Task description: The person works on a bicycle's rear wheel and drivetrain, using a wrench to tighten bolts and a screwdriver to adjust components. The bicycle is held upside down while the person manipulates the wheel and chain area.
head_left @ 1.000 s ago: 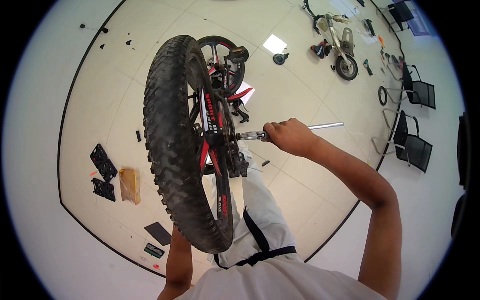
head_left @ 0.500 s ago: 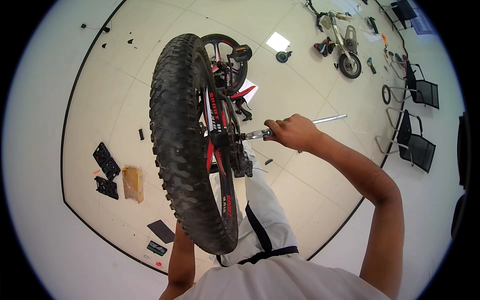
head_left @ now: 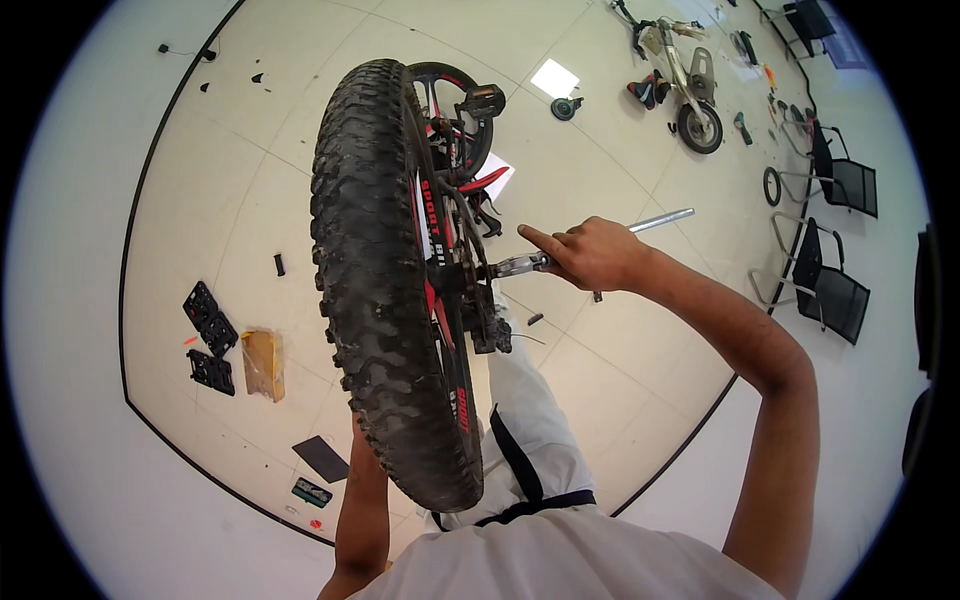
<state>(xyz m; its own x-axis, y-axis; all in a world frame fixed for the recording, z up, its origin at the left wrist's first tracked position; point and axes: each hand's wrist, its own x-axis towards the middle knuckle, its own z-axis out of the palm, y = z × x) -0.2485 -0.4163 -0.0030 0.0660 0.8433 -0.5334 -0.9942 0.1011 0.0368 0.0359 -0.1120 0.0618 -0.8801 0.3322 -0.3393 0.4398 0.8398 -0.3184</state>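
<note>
A bicycle with a knobbly black tyre (head_left: 365, 260) and red-and-black spoked wheel fills the middle, close to me. My right hand (head_left: 597, 255) is wrapped round the long silver handle of a ratchet wrench (head_left: 665, 220), its index finger stretched forward along the tool. The wrench's head meets the wheel hub (head_left: 470, 274) from the right side. Just below the hub hangs the dark rear derailleur (head_left: 490, 335). My left forearm (head_left: 362, 510) rises behind the tyre, which hides my left hand. Farther off are the bicycle's pedal (head_left: 483, 101) and its other wheel (head_left: 452, 110).
Black tool cases (head_left: 210, 318) and a yellow box in plastic (head_left: 262, 365) lie on the tiled floor at left. A dark flat panel (head_left: 321, 459) is nearer. A partly dismantled small scooter (head_left: 697, 100) stands far right, with mesh chairs (head_left: 835, 285) along the right wall.
The near wheel has shifted slightly right in view. My right index finger has straightened out, and the wrench handle's far end has tilted a little.
</note>
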